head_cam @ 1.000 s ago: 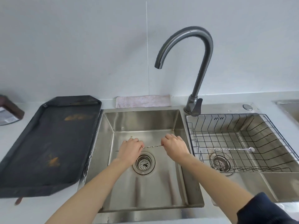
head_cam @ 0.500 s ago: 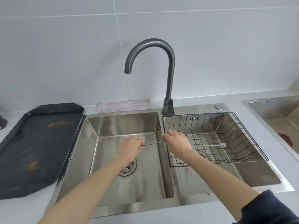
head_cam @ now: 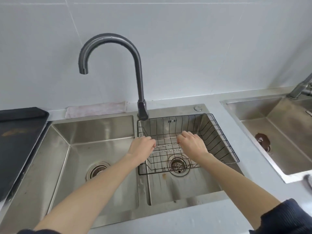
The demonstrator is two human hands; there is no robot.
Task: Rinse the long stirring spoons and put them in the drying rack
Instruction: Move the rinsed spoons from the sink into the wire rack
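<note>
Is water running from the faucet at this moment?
No, the faucet spout shows no stream, and the left basin beneath it looks empty.

I see two bare forearms, nothing on the left hand (head_cam: 142, 146) or right hand (head_cam: 192, 143): no rings, watch or gloves. Dark navy ribbed sleeves (head_cam: 285, 218), pushed up past mid-forearm, show only at the frame's bottom edge, nearest me from the sink (head_cam: 101, 125).

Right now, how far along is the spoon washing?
Nearly done, it seems. One twisted spoon already lies in the wire drying rack. The left hand and right hand hold another spoon by its ends over the rack, not yet released. The faucet runs no water. No spoons show in the left basin.
</note>
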